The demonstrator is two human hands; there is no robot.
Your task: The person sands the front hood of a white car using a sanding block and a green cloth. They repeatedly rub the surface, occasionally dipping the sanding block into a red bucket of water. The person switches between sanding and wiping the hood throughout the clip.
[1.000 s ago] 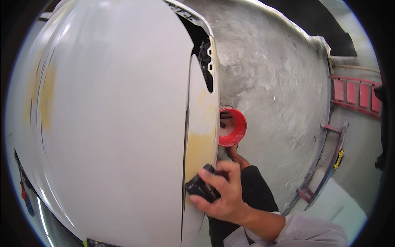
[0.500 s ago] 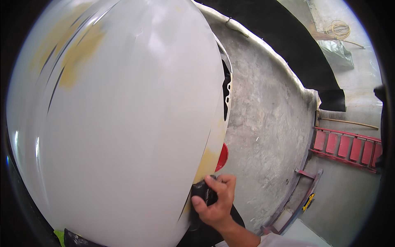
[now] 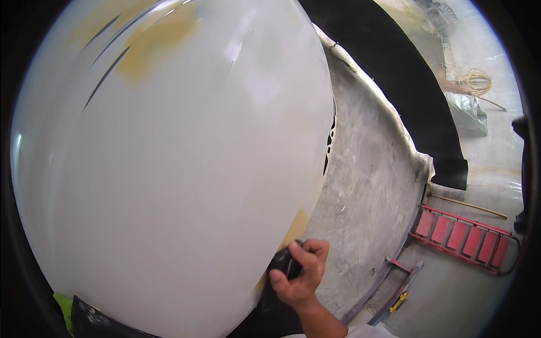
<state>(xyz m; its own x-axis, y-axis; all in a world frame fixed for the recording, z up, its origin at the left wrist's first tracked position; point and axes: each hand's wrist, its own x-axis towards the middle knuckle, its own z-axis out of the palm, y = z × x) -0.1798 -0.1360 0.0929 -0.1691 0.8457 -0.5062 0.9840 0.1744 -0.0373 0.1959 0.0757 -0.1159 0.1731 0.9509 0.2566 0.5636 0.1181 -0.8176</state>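
1. The block point(image 3: 282, 260) is black, marked with a pale streak.
2. It sits at the left of the right hand point(image 3: 301, 283), by the edge of the white panel point(image 3: 191, 174); a yellow patch point(image 3: 296, 226) lies just beyond the hand.
3. Thumb and fingers pinch the block.
4. Fingers cover too much to tell its long axis or which way it points.

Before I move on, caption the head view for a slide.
Right hand holding a black block against white, yellow-patched bodywork; red ladder beyond.
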